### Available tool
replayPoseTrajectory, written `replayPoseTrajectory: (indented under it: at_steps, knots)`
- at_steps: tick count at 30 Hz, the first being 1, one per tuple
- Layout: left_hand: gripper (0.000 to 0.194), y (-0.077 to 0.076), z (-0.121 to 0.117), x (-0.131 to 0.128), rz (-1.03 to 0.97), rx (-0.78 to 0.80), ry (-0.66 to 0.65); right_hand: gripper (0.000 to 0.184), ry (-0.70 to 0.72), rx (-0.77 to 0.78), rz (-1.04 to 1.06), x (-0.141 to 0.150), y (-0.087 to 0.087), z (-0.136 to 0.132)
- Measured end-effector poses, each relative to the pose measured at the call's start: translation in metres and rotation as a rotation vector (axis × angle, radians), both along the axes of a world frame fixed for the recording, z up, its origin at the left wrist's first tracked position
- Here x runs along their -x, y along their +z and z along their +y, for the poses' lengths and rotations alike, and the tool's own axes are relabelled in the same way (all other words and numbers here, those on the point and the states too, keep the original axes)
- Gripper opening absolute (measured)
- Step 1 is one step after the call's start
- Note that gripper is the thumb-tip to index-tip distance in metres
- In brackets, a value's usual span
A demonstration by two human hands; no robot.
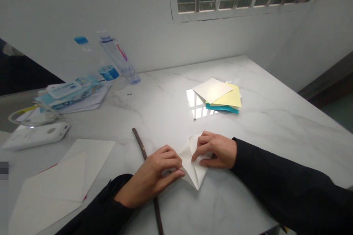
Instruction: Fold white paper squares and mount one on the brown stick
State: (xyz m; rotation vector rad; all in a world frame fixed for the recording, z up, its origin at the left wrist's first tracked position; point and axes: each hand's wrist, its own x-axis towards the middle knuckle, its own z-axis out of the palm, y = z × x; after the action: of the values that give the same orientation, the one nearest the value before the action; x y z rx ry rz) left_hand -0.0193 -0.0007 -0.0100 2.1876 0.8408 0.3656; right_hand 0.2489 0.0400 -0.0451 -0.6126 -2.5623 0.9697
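Note:
A small white folded paper (193,170) lies on the marble table (270,125) near the front edge. My left hand (154,176) presses on its left corner with curled fingers pinched on the paper. My right hand (216,150) rests on its upper right part, fingertips bent and pressing a fold. A thin dark stick (142,148) lies on the table and runs under my left hand and wrist.
A stack of white, yellow and teal paper squares (220,97) lies beyond the hands. Larger white sheets (63,183) lie at the front left. At the back left are two plastic bottles (116,60), a wipes pack (71,90) and a white device (35,136).

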Motion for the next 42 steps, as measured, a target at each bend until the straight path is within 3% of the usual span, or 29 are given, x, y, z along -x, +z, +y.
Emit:
replayPoseTrajectory:
  at_steps: [4, 10, 15, 21, 42]
  knots:
    - [0.023, 0.002, 0.001, -0.004, 0.039, 0.003, 0.029, 0.023, 0.003, 0.006, -0.007, 0.000, 0.000, 0.000]
    - [0.016, 0.012, 0.008, -0.004, 0.051, 0.082, -0.101, 0.023, 0.003, -0.001, -0.020, 0.000, 0.000, 0.000]
    - [0.014, 0.013, 0.011, 0.001, 0.020, 0.131, -0.132, 0.023, 0.004, 0.006, -0.014, -0.001, 0.000, 0.000]
    - [0.012, 0.014, 0.012, 0.000, 0.015, 0.135, -0.112, 0.044, -0.005, 0.007, 0.001, 0.000, 0.001, -0.001]
    - [0.024, 0.003, 0.005, -0.017, 0.072, 0.000, 0.037, 0.044, -0.022, -0.018, -0.002, 0.004, 0.003, -0.005]
